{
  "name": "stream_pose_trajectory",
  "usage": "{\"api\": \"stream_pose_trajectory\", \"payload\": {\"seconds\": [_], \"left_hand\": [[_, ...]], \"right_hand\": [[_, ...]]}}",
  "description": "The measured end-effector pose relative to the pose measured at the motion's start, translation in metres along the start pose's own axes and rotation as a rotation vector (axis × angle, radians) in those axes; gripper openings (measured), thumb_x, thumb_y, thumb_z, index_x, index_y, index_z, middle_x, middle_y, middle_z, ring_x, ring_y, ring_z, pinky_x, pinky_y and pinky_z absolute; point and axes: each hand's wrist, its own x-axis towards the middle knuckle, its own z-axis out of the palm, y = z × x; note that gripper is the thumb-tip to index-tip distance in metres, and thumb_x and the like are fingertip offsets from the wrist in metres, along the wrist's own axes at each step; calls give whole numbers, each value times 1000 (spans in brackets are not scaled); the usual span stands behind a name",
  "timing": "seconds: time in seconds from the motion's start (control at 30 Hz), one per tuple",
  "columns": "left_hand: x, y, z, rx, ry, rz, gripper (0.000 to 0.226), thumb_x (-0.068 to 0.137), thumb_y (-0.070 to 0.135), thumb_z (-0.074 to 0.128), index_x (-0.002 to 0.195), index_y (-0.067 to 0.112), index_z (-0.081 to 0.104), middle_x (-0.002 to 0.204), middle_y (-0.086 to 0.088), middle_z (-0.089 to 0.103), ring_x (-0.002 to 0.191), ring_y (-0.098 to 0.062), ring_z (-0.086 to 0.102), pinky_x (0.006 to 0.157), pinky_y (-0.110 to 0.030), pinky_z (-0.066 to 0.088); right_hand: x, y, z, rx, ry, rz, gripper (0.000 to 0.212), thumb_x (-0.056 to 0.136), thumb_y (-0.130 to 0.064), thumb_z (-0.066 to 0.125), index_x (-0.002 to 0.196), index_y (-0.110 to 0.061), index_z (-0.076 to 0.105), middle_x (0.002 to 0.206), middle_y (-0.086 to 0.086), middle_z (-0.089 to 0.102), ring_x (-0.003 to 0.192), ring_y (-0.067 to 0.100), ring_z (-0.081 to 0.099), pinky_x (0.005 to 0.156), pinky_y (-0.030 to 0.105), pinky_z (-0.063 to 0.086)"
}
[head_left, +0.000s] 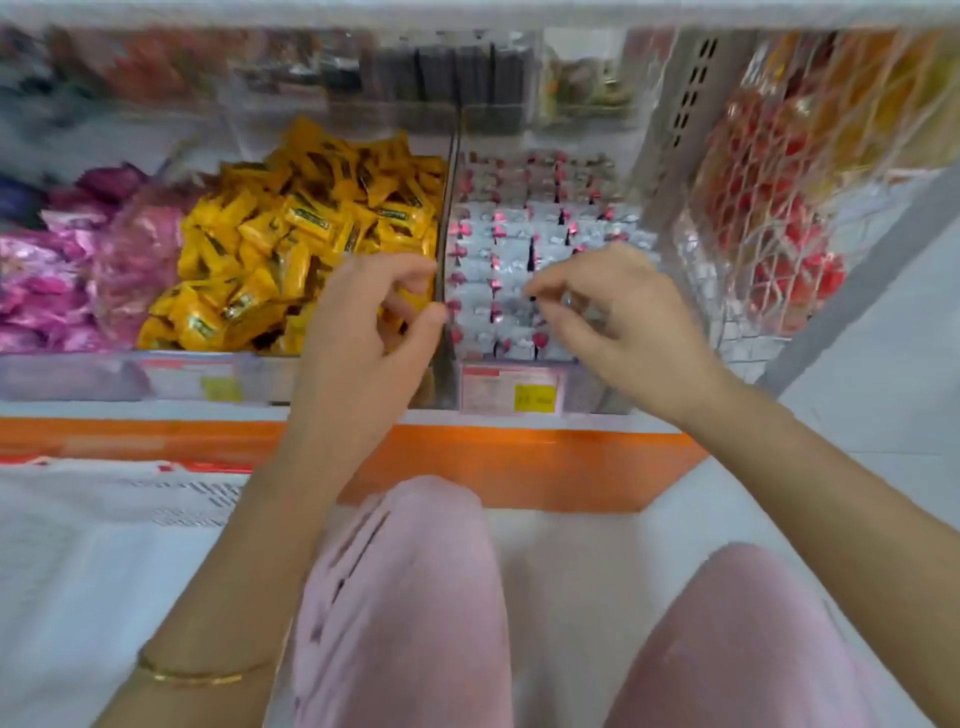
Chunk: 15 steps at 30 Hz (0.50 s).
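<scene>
Hands are seen curled over a shelf (156, 411) of candy. The left hand (363, 332) is held at the clear divider (449, 208), with yellow candies (291, 234) just beyond its fingers. The right hand (618, 332) is held over the silver-and-pink candies (519, 234), thumb and forefinger drawn together; whether a candy is pinched by either hand cannot be told.

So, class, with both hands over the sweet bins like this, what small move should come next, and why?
Probably lower the right hand onto the silver-and-pink sweets and straighten the row beneath it: its fingertips are drawn together just above those neat rows, while the left hand sits at the divider beside the yellow sweets.
</scene>
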Motion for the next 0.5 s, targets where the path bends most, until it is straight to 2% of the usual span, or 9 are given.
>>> {"api": "stream_pose_trajectory", "payload": {"seconds": [0.07, 0.23, 0.37, 0.5], "left_hand": [[-9, 0, 0, -7, -18, 34, 26, 85, 18, 56, 109, 29, 53, 99, 4, 52, 80, -5, 54, 68, -6, 39], [-22, 10, -22, 81, -106, 81, 26, 85, 11, 60, 106, 25, 57, 98, 0, 56, 75, -4, 51, 66, -7, 37], [-16, 18, -43, 228, -243, 124, 24, 85, 18, 60, 108, 21, 60, 101, 1, 53, 78, -9, 53, 64, -13, 34], [2, 22, -38, 288, -227, 152, 26, 86, 22, 59, 112, 23, 58, 107, 1, 51, 80, -10, 54, 63, -15, 34]], "right_hand": [[-7, -4, 5, -73, 33, -38, 20, 88, -11, 57, 105, -10, 68, 95, 7, 68, 91, 29, 55, 84, 38, 39], [-21, -18, 10, -183, 54, 40, 24, 92, -18, 53, 113, -16, 64, 102, 0, 66, 101, 27, 50, 92, 32, 31], [-10, -30, 12, -297, 64, 44, 24, 92, -21, 51, 113, -21, 64, 103, -6, 66, 102, 20, 46, 88, 28, 33], [19, -33, 21, -383, 23, 28, 24, 92, -31, 54, 111, -24, 65, 107, -2, 66, 104, 24, 43, 89, 39, 41]]}}
